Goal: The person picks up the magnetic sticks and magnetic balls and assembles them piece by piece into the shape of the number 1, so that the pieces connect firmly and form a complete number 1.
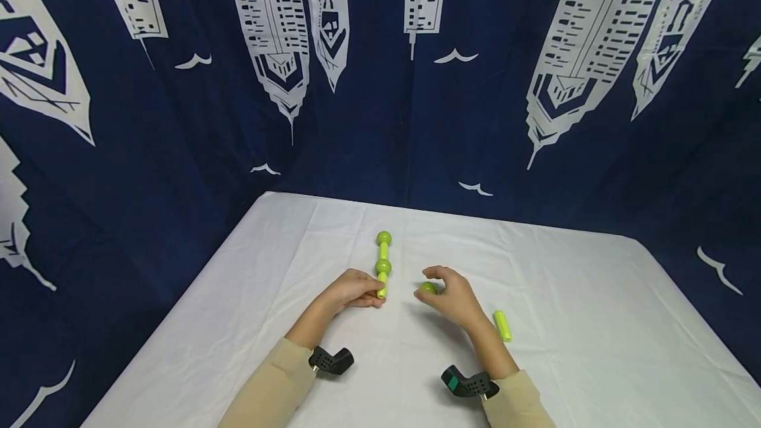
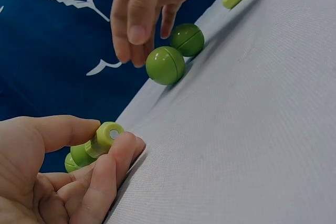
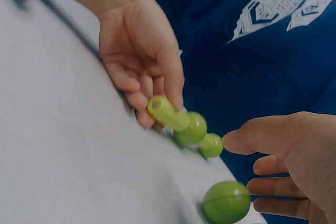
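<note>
My left hand point(image 1: 357, 288) pinches the near yellow-green magnetic rod point(image 1: 382, 288) of a chain between thumb and fingers. Beyond that rod come a green ball point(image 1: 383, 267), another rod point(image 1: 383, 251) and a far ball point(image 1: 384, 238), all in line. A silver disc shows in the held rod's end in the left wrist view. My right hand point(image 1: 454, 296) is beside a loose green ball point(image 1: 428, 288), thumb and fingers spread apart, fingertips right at the ball's edge. The left wrist view shows two loose balls by this hand, a nearer ball point(image 2: 165, 65) and a farther ball point(image 2: 187, 39).
A loose yellow-green rod point(image 1: 502, 325) lies on the white tablecloth point(image 1: 594, 322), right of my right forearm. Behind the table hangs a dark blue curtain point(image 1: 380, 137) with white buildings and birds. Both wrists wear black camera mounts.
</note>
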Demonstrator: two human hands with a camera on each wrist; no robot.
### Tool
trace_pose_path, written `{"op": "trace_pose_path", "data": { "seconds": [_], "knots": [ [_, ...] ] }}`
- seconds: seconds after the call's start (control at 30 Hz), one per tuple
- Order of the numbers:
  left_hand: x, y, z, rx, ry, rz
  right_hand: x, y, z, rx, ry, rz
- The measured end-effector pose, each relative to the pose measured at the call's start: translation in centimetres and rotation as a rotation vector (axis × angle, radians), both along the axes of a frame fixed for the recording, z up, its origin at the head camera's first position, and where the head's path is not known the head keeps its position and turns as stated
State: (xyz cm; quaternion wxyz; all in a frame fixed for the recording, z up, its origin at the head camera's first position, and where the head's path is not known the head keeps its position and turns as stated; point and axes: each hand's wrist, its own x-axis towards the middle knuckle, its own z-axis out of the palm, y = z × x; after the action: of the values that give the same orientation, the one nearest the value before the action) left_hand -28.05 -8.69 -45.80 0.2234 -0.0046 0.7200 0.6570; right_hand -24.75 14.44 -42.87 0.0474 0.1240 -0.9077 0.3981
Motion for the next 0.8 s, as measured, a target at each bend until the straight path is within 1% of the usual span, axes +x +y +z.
{"op": "trace_pose_path", "data": {
  "seconds": [0.17, 0.33, 0.57, 0.8],
  "knots": [
    [0.1, 0.0, 0.1, 0.003, -0.006, 0.001, -0.3, 0.2, -0.8, 0.066, -0.033, -0.022],
    [0.1, 0.1, 0.1, 0.006, 0.004, 0.001, -0.4, 0.2, -1.2, 0.125, -0.046, -0.057],
    [0.1, -0.1, -0.1, 0.006, 0.002, -0.005, -0.4, 0.3, -1.8, 0.184, -0.04, -0.068],
    [-0.1, -0.1, -0.2, 0.003, 0.014, -0.01, -0.4, 0.5, -1.8, 0.213, -0.015, -0.074]
  ]
}}
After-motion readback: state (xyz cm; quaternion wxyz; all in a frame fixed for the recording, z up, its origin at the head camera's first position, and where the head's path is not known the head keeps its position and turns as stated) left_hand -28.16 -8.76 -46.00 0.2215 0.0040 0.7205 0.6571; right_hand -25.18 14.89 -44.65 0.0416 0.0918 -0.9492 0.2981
